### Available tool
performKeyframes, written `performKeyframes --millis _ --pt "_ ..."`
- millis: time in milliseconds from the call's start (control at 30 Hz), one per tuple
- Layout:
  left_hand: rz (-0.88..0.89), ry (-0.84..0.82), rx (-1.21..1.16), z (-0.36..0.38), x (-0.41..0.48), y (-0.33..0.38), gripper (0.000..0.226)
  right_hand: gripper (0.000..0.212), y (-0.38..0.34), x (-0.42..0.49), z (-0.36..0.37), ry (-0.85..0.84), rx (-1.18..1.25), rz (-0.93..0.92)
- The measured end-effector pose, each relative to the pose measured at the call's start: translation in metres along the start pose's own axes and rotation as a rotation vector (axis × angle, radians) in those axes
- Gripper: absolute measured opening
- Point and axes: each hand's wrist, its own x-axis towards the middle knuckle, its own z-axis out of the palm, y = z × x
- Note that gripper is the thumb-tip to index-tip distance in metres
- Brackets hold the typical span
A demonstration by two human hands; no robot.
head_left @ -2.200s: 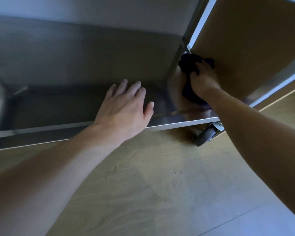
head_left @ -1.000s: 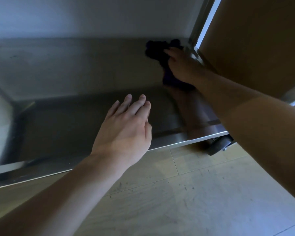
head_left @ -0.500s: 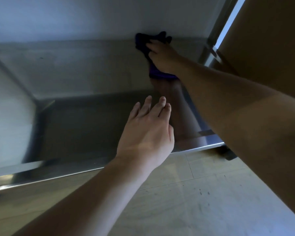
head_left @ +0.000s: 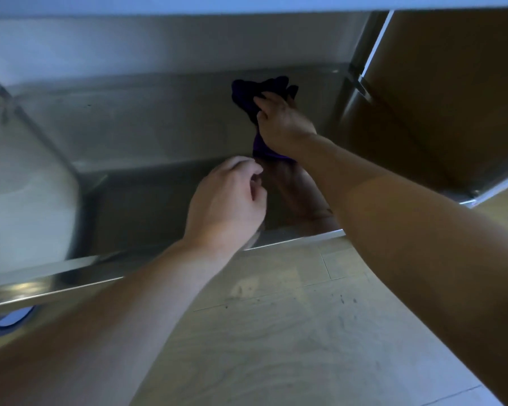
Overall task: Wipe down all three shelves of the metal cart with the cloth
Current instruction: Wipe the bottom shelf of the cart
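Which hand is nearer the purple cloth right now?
Right. The right hand grips the purple cloth, pressing it on the cart shelf toward the back. The left hand is apart from it, fingers curled, nearer the shelf's front edge.

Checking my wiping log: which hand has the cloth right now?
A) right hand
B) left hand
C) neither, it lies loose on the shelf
A: the right hand grips the dark cloth on the shelf, while the left hand holds nothing.
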Motion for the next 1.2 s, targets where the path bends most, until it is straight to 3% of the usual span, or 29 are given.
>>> performKeyframes --millis 233,400,833,1200 --pt "0.002 0.072 0.248 -0.074 -0.027 -0.079 0.034 0.048 -0.005 -0.016 0.001 0.032 0.023 0.079" --pt "-0.17 0.146 0.241 -0.116 -0.043 -0.129 0.029 0.049 -0.014 -0.012 0.004 0.058 0.017 0.139" --pt "-0.12 0.124 0.301 -0.111 -0.045 -0.155 0.032 0.044 -0.078 0.051 0.026 0.053 -0.045 0.226" --pt "-0.141 0.066 0.3 -0.109 -0.043 -0.163 0.04 0.041 -0.158 0.097 0.055 -0.006 -0.059 0.05"
